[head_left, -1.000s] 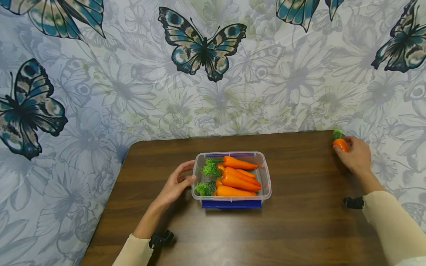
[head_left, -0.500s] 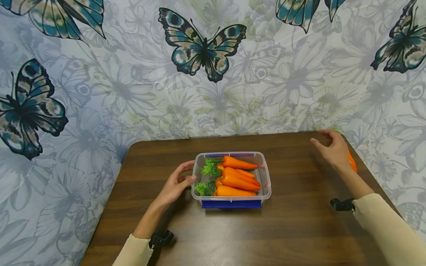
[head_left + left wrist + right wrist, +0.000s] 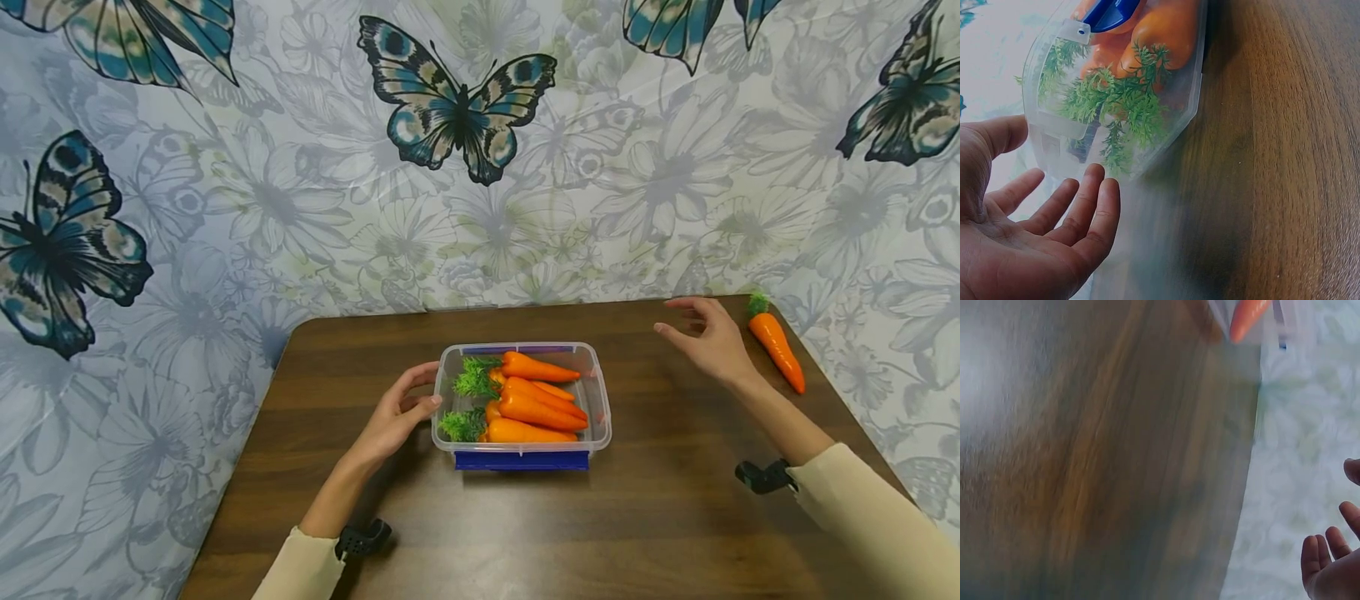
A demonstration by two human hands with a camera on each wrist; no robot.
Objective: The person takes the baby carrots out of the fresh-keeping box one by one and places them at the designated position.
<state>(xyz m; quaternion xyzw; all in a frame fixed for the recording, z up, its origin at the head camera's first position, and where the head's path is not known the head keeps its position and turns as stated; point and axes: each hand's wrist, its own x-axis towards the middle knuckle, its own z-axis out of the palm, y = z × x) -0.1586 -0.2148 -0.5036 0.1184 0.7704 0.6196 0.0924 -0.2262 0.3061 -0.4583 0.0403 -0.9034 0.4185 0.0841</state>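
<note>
A clear plastic box (image 3: 597,377) with a blue latch (image 3: 522,461) stands mid-table, holding several orange carrots (image 3: 540,408) with feathery green tops. My left hand (image 3: 393,417) is at the box's left end. In the left wrist view, that hand's thumb (image 3: 1009,134) meets the rim and its loosely bent fingers (image 3: 1085,206) lie near the end wall. One carrot (image 3: 777,350) lies alone at the table's back right corner, its green top toward the wall. Left of it, my right hand (image 3: 712,342) is over the table with nothing in it, fingers spread and relaxed.
The brown wooden table (image 3: 637,525) has its back edge along a wall covering (image 3: 600,208) printed with flowers and butterflies. Both wrists wear black straps (image 3: 363,540). The table's right edge runs just beyond the lone carrot.
My right hand has let go of the carrot at the back right corner and moved left, toward the box. The left hand and the box have stayed put.
</note>
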